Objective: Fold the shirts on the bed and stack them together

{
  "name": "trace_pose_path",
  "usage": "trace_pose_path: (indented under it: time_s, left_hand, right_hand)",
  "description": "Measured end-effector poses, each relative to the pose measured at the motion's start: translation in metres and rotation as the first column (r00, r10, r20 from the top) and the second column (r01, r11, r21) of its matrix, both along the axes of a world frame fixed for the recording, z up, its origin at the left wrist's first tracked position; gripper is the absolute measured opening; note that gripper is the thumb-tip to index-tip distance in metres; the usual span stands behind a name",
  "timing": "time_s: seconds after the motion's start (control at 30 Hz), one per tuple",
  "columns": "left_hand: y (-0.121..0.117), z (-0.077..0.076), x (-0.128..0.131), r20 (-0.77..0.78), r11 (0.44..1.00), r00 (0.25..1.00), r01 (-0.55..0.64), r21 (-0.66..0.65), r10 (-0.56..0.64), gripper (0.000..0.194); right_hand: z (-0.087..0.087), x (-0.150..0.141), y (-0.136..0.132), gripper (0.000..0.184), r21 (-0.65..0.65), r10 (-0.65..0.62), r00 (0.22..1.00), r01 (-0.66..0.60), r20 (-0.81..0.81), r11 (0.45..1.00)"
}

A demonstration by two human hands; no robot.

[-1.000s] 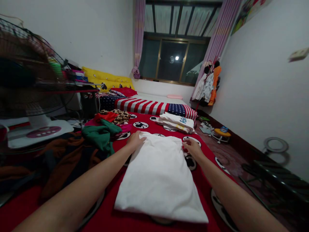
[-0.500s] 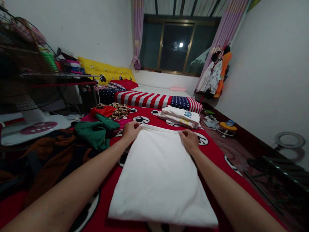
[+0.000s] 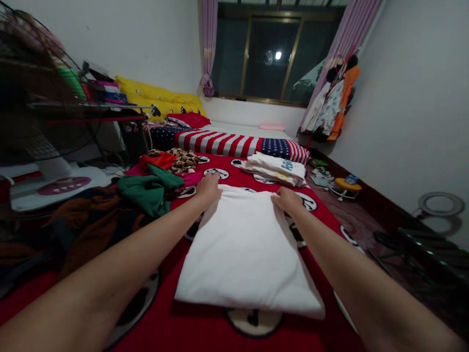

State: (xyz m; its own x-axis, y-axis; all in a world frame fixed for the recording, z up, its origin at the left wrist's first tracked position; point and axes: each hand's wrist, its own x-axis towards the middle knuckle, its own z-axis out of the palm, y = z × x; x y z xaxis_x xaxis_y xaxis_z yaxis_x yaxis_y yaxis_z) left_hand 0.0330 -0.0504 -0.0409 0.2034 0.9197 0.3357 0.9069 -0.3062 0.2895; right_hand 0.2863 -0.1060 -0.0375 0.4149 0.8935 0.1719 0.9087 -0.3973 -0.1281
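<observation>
Over the red patterned cover (image 3: 176, 332), the white cloth (image 3: 249, 249) lies between the forearms, its long axis seemingly running near to far. The folded stack (image 3: 274, 168) sits beyond it, far and to the right, nearer the right hand (image 3: 288, 199), which pinches the cloth's far right corner; the left hand (image 3: 208, 189) is closed on the far left corner.
</observation>
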Motion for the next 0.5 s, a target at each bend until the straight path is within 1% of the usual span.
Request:
trace_pose_path:
  time_s: [0.03, 0.07, 0.1, 0.13, 0.17, 0.2, 0.23, 0.3, 0.33, 0.4, 0.43, 0.5]
  left_hand:
    - [-0.009, 0.005, 0.008, -0.011, 0.997, 0.997, 0.074, -0.002, -0.074, 0.051]
    - [-0.018, 0.008, 0.016, -0.025, 0.983, 0.983, 0.181, -0.021, -0.182, 0.051]
    - [-0.028, 0.007, 0.023, -0.042, 0.955, 0.955, 0.292, -0.057, -0.294, 0.053]
    - [-0.037, 0.003, 0.028, -0.059, 0.921, 0.922, 0.377, -0.101, -0.384, 0.056]
    - [-0.046, -0.004, 0.031, -0.077, 0.89, 0.892, 0.431, -0.149, -0.445, 0.06]
    - [-0.053, -0.012, 0.031, -0.095, 0.875, 0.878, 0.447, -0.187, -0.469, 0.064]
    - [-0.059, -0.022, 0.03, -0.114, 0.877, 0.88, 0.433, -0.21, -0.461, 0.066]
    - [-0.067, -0.039, 0.023, -0.141, 0.903, 0.902, 0.374, -0.211, -0.407, 0.069]
    - [-0.068, -0.045, 0.019, -0.146, 0.915, 0.913, 0.352, -0.195, -0.382, 0.07]
    - [-0.069, -0.049, 0.013, -0.145, 0.93, 0.925, 0.326, -0.169, -0.35, 0.069]
    - [-0.069, -0.046, 0.012, -0.144, 0.929, 0.925, 0.326, -0.174, -0.351, 0.069]
    - [-0.074, -0.037, 0.009, -0.144, 0.915, 0.917, 0.334, -0.228, -0.371, 0.068]
  right_hand:
    - [0.005, -0.007, -0.001, 0.039, 0.008, -0.006, 1.0, 0.006, 0.01, 1.0]
    - [0.008, -0.014, -0.003, 0.042, 0.035, 0.01, 1.0, -0.011, 0.027, 0.999]
    - [0.007, -0.022, -0.007, 0.045, 0.072, 0.058, 0.997, -0.061, 0.044, 0.995]
    - [0.003, -0.028, -0.011, 0.046, 0.1, 0.128, 0.99, -0.133, 0.058, 0.986]
    - [-0.004, -0.033, -0.018, 0.048, 0.105, 0.205, 0.977, -0.21, 0.062, 0.972]
    - [-0.013, -0.036, -0.025, 0.051, 0.086, 0.27, 0.961, -0.274, 0.05, 0.958]
    - [-0.023, -0.037, -0.032, 0.055, 0.051, 0.314, 0.949, -0.315, 0.027, 0.948]
    - [-0.04, -0.033, -0.045, 0.065, -0.037, 0.32, 0.947, -0.321, -0.034, 0.946]
    - [-0.045, -0.03, -0.05, 0.069, -0.066, 0.304, 0.951, -0.307, -0.058, 0.949]
    - [-0.046, -0.027, -0.054, 0.072, -0.088, 0.277, 0.957, -0.285, -0.09, 0.955]
    - [-0.043, -0.027, -0.055, 0.073, -0.097, 0.264, 0.959, -0.274, -0.102, 0.957]
    - [-0.03, -0.034, -0.057, 0.073, -0.125, 0.223, 0.967, -0.238, -0.122, 0.963]
